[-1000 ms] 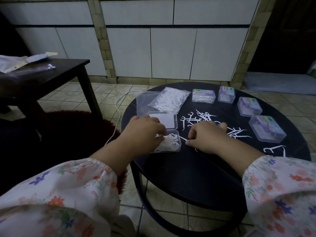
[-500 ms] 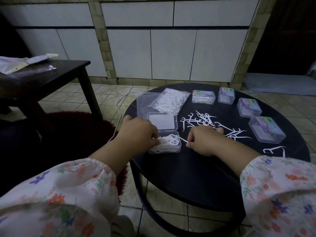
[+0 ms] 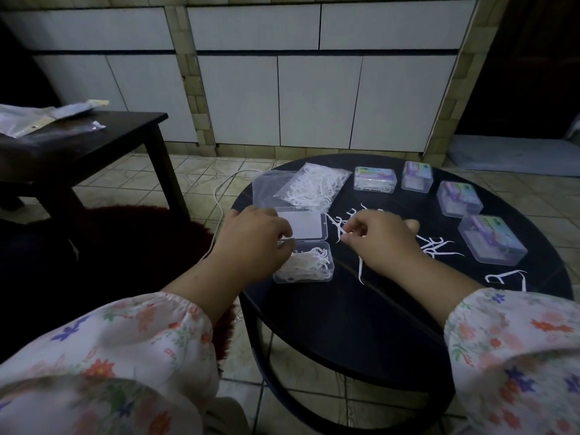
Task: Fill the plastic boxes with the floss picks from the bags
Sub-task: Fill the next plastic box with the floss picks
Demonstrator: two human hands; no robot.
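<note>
On the round black table (image 3: 361, 324) lies an open clear plastic box (image 3: 309, 266) part full of white floss picks, its lid (image 3: 306, 226) flat behind it. My left hand (image 3: 254, 243) covers the box's left side, fingers curled at its rim by the hinge. Just right of the lid, my right hand (image 3: 381, 240) pinches floss picks (image 3: 342, 233) at its fingertips, and one pick (image 3: 361, 271) hangs below the hand. Loose picks (image 3: 436, 246) are scattered behind my right hand. A clear bag of picks (image 3: 314, 189) lies behind the lid.
Several closed filled boxes curve along the far right of the table: (image 3: 375, 178), (image 3: 417, 176), (image 3: 459, 199), (image 3: 491, 240). An empty bag (image 3: 270, 189) lies under the full one. More picks (image 3: 505, 276) lie near the right edge. A dark side table (image 3: 94, 142) stands to the left.
My right hand has lifted off the table and moved up toward the lid with picks pinched in its fingers. My left hand has shifted slightly left, uncovering more of the box.
</note>
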